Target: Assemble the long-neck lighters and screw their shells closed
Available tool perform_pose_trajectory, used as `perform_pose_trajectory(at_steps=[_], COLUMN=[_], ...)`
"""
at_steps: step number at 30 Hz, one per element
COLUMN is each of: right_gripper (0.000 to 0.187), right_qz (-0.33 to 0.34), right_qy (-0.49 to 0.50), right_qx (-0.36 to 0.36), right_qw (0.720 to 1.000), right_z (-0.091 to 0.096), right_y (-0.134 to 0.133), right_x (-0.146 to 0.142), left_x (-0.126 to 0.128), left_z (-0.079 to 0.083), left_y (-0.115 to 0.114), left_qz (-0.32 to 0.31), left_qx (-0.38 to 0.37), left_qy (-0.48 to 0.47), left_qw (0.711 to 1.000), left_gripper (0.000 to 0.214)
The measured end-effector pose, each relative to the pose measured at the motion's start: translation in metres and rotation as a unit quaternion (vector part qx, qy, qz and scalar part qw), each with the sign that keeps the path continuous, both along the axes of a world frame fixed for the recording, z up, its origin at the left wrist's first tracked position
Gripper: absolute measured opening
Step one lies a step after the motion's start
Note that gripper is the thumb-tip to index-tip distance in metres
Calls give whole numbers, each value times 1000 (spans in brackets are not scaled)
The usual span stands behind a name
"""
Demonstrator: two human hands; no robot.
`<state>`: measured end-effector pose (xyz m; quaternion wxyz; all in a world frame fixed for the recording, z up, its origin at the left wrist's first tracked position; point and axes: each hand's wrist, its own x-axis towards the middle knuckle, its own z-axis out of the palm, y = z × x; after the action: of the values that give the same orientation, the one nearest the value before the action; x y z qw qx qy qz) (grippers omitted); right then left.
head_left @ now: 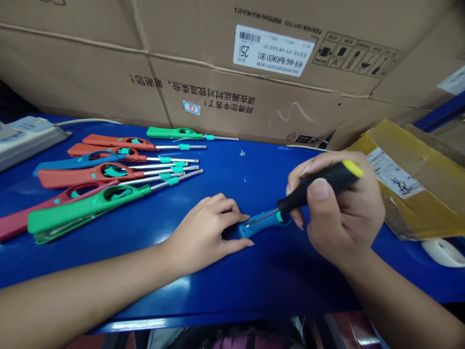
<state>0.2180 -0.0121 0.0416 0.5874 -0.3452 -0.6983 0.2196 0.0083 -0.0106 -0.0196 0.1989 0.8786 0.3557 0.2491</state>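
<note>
My right hand [336,211] is closed around a screwdriver [319,186] with a black handle and yellow cap. Its metal shaft points down and left onto a blue lighter body [259,225] lying on the blue table [254,276]. My left hand [210,230] rests on the table with fingers curled over the left end of that blue part, pinning it down. Most of the part is hidden under my two hands.
Several long-nosed lighters [109,182] in red, green and blue lie in a row at the left. Large cardboard boxes [225,63] line the back. A grey power strip [25,138] sits far left. A taped yellow package [410,186] and a white object [445,252] lie at the right.
</note>
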Motion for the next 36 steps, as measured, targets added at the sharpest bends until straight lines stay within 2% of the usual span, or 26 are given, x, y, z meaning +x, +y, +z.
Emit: perform_pose_trajectory(at_steps=[11, 23, 36], right_gripper=[13, 15, 22], right_qz=[60, 67, 115], right_qy=[-39, -56, -66], right_qx=[-48, -65, -19], right_qw=[996, 994, 991], right_z=[-6, -9, -5], right_y=[-3, -3, -1], right_x=[3, 4, 3], left_x=[0, 0, 0], left_z=[-1, 1, 1], left_y=[0, 0, 0], left_qz=[-1, 2, 0], left_qx=[5, -3, -4], left_qy=[-5, -2, 2], left_qw=[1000, 1000, 1000], left_gripper=[40, 39, 37])
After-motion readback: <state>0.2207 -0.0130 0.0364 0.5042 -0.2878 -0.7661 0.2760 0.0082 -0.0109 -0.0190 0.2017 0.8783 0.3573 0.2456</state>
